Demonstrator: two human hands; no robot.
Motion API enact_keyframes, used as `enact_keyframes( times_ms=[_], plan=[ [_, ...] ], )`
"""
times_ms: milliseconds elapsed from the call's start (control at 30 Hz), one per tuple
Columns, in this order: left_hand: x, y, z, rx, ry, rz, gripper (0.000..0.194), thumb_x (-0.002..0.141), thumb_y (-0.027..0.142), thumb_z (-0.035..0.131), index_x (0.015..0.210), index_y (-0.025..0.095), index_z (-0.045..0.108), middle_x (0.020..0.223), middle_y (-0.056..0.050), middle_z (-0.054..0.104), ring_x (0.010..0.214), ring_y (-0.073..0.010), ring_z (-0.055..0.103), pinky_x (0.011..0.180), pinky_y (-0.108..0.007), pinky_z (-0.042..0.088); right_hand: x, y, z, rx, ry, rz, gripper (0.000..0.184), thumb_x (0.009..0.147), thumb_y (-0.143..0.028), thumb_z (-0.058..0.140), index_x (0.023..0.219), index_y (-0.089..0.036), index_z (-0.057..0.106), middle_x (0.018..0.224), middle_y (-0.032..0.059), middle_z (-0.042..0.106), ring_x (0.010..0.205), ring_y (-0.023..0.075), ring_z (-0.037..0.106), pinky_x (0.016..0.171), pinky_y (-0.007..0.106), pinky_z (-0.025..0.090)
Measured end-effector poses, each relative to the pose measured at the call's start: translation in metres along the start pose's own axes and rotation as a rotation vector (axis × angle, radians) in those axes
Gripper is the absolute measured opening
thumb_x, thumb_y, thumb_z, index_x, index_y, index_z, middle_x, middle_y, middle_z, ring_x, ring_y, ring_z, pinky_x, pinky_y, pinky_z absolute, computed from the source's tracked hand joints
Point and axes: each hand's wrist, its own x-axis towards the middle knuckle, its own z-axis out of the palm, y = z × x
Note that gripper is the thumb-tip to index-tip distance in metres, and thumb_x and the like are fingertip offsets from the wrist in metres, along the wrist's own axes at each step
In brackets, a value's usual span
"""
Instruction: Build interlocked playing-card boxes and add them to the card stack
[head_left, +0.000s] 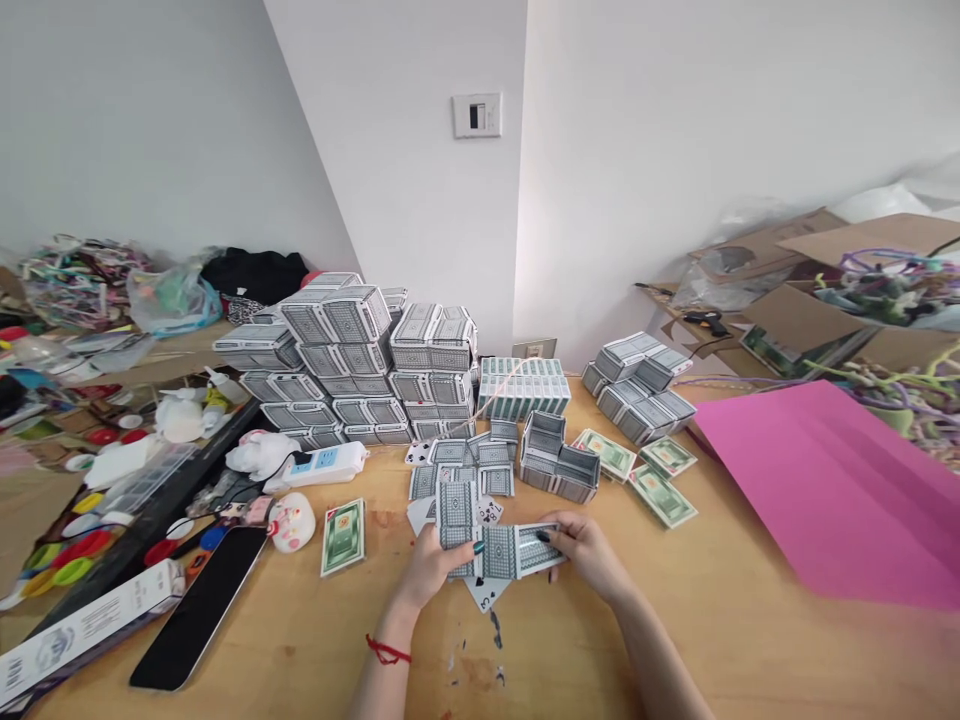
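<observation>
Both hands hold an L-shaped piece of joined, folded playing cards (pixel 499 550) with a grey-green back pattern, just above the wooden table. My left hand (pixel 427 570) grips its left corner, thumb lying on top. The right end is pinched by my right hand (pixel 585 550), thumb on the last card. Loose playing cards (pixel 487 595), some face up, lie beneath the piece. Behind it spread several folded cards (pixel 495 455). A small L-shaped open card box (pixel 559 460) stands beyond my right hand.
Stacks of folded card blocks (pixel 352 360) rise at the back left, with a smaller stack (pixel 641 380) at right. Green card packs (pixel 343 537) lie about. A pink sheet (pixel 817 480) covers the right side. A phone (pixel 201 608), power strip (pixel 322 465) and clutter fill the left.
</observation>
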Motion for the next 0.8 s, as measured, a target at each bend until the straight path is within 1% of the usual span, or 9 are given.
enact_keyframes(
  times_ms=[133,267,400,500,633,700,800],
  plan=[
    [0.002,-0.002,-0.001,0.051,0.004,-0.012,0.029,0.063,0.027,0.069,0.089,0.013,0.067,0.087,-0.008,0.071,0.088,-0.0265,0.062,0.079,-0.035,0.048,0.0,0.001,0.004,-0.055,0.009,-0.022,0.029,0.07,-0.044,0.063,0.076,-0.016,0.063,0.058,-0.0011,0.061,0.041,0.0146,0.058,0.041,0.027,0.047],
    [0.003,-0.002,0.001,0.083,0.003,0.003,0.026,0.064,0.027,0.068,0.086,0.013,0.067,0.084,-0.008,0.071,0.091,-0.0268,0.062,0.08,-0.035,0.048,0.001,0.002,0.01,-0.092,-0.03,-0.018,0.03,0.073,-0.044,0.059,0.08,-0.016,0.061,0.061,-0.0003,0.062,0.042,0.0145,0.059,0.043,0.027,0.047],
    [0.002,-0.003,0.003,0.111,-0.008,0.038,0.024,0.067,0.027,0.066,0.087,0.013,0.067,0.088,-0.009,0.07,0.087,-0.0262,0.062,0.078,-0.034,0.048,0.0,0.003,0.015,-0.085,-0.074,-0.024,0.026,0.077,-0.043,0.055,0.078,-0.017,0.054,0.059,-0.0006,0.063,0.047,0.0155,0.06,0.045,0.028,0.049],
    [0.002,-0.004,0.002,0.116,-0.031,0.069,0.027,0.07,0.027,0.063,0.093,0.014,0.066,0.093,-0.009,0.069,0.089,-0.026,0.062,0.079,-0.034,0.047,-0.001,0.002,0.017,-0.097,-0.088,-0.018,0.025,0.08,-0.044,0.051,0.076,-0.019,0.047,0.055,-0.0009,0.064,0.045,0.0148,0.06,0.044,0.027,0.048],
    [0.004,-0.007,-0.001,0.108,-0.043,0.06,0.033,0.073,0.027,0.06,0.103,0.014,0.063,0.096,-0.009,0.069,0.093,-0.0258,0.061,0.083,-0.035,0.046,0.0,0.001,0.018,-0.11,-0.079,-0.01,0.028,0.08,-0.047,0.05,0.074,-0.021,0.042,0.051,-0.0025,0.063,0.041,0.0135,0.058,0.04,0.023,0.044],
    [0.004,-0.009,-0.002,0.129,-0.045,0.055,0.034,0.073,0.027,0.06,0.104,0.013,0.063,0.097,-0.009,0.069,0.094,-0.0258,0.061,0.082,-0.034,0.046,0.0,0.002,0.018,-0.13,-0.074,-0.006,0.03,0.08,-0.049,0.049,0.073,-0.021,0.041,0.049,-0.0034,0.062,0.039,0.0125,0.056,0.037,0.021,0.04],
    [0.005,-0.012,-0.002,0.164,-0.056,0.073,0.034,0.074,0.026,0.058,0.105,0.012,0.062,0.099,-0.008,0.068,0.094,-0.0252,0.06,0.083,-0.034,0.046,0.001,0.005,0.019,-0.18,-0.066,-0.005,0.031,0.081,-0.05,0.047,0.071,-0.022,0.038,0.044,-0.0054,0.058,0.033,0.0098,0.049,0.034,0.019,0.033]
  ],
)
